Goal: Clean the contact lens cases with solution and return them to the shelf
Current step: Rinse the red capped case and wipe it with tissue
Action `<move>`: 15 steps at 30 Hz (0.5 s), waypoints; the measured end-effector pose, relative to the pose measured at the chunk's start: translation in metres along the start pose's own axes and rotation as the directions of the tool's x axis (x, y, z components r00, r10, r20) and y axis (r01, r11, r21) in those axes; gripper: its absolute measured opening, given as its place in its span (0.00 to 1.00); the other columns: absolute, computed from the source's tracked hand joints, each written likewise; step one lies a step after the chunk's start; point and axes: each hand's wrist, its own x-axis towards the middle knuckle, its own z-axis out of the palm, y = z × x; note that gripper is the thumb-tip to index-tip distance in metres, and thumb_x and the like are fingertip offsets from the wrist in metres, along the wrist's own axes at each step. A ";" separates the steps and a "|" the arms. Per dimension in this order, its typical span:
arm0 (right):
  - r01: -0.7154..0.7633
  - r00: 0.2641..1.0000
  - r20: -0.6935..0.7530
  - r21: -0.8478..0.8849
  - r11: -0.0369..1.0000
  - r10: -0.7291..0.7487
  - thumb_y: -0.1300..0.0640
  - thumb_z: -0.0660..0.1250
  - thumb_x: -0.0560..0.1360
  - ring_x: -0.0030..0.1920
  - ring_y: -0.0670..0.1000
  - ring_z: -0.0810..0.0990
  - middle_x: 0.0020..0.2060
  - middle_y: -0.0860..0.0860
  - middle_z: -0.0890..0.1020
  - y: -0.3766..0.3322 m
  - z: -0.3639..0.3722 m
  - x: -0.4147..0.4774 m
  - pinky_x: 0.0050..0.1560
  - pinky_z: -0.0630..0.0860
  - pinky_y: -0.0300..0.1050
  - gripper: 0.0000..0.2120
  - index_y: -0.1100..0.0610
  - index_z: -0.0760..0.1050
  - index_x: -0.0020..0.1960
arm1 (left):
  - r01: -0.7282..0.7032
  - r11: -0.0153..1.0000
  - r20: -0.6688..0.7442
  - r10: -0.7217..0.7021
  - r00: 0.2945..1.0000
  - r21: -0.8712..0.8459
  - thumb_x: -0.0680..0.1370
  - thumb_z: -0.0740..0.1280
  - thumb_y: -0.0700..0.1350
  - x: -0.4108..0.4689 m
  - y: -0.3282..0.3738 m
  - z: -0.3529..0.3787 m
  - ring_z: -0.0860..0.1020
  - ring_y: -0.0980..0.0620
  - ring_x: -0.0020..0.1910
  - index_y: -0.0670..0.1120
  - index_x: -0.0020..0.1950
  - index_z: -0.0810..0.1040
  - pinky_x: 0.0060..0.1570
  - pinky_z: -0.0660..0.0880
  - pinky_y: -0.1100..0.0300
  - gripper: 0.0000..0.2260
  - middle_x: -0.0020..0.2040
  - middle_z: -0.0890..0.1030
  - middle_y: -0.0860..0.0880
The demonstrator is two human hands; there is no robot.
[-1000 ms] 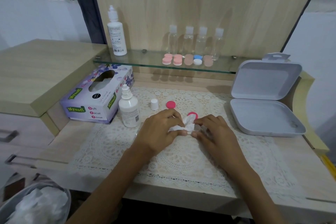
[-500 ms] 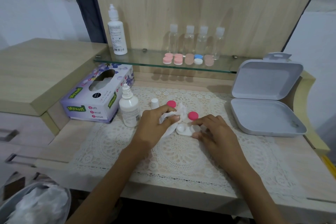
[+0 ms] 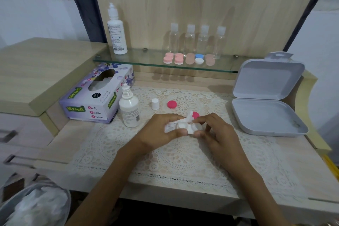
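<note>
While a tissue box (image 3: pixel 91 101) and uncapped bottle (image 3: pixel 129 110) stand at left on the mat (image 3: pixel 183 163), the left hand (image 3: pixel 156 134) pinches a tissue (image 3: pixel 169 127) against the white case (image 3: pixel 182 126), held just above the mat at centre. The right hand (image 3: pixel 220 134) grips the case's right end. Two pink lids (image 3: pixel 172 104) lie behind. This looks like the wiping step; next, screwing the lids on likely needs both hands.

head view | faces forward-down | close above desk (image 3: pixel 302 154) | single view
</note>
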 end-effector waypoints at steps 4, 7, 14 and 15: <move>0.013 1.000 0.004 -0.031 0.999 -0.013 0.54 0.66 0.74 0.44 0.41 0.74 0.47 0.39 0.77 0.002 0.000 0.000 0.41 0.69 0.38 0.10 0.51 0.77 0.55 | -0.005 0.999 -0.024 0.004 1.000 -0.049 0.71 0.74 0.46 -0.001 0.004 0.000 0.80 0.45 0.48 0.62 0.49 0.80 0.52 0.75 0.47 0.12 0.49 0.84 0.49; 0.013 1.000 -0.003 -0.044 0.999 -0.013 0.56 0.68 0.74 0.44 0.40 0.73 0.47 0.39 0.76 0.002 0.001 0.000 0.41 0.68 0.38 0.09 0.52 0.77 0.55 | 0.012 0.995 -0.059 -0.018 0.998 -0.104 0.68 0.76 0.44 -0.001 0.005 0.000 0.81 0.43 0.48 0.61 0.48 0.82 0.52 0.75 0.47 0.14 0.47 0.85 0.49; 0.000 1.000 -0.003 -0.057 0.998 -0.001 0.57 0.72 0.72 0.43 0.42 0.74 0.46 0.40 0.77 0.002 0.001 0.000 0.40 0.69 0.37 0.10 0.51 0.77 0.53 | 0.042 0.997 -0.149 -0.051 0.987 -0.059 0.64 0.79 0.46 -0.001 0.003 0.000 0.79 0.47 0.38 0.54 0.44 0.84 0.43 0.75 0.47 0.11 0.39 0.84 0.46; 0.000 1.000 -0.002 -0.054 0.999 0.000 0.57 0.72 0.72 0.43 0.42 0.74 0.46 0.40 0.77 0.002 0.001 0.000 0.40 0.69 0.37 0.10 0.51 0.77 0.53 | 0.044 0.997 -0.166 -0.052 0.985 -0.056 0.63 0.79 0.46 -0.001 0.002 0.000 0.79 0.45 0.37 0.53 0.44 0.84 0.42 0.75 0.47 0.11 0.38 0.84 0.45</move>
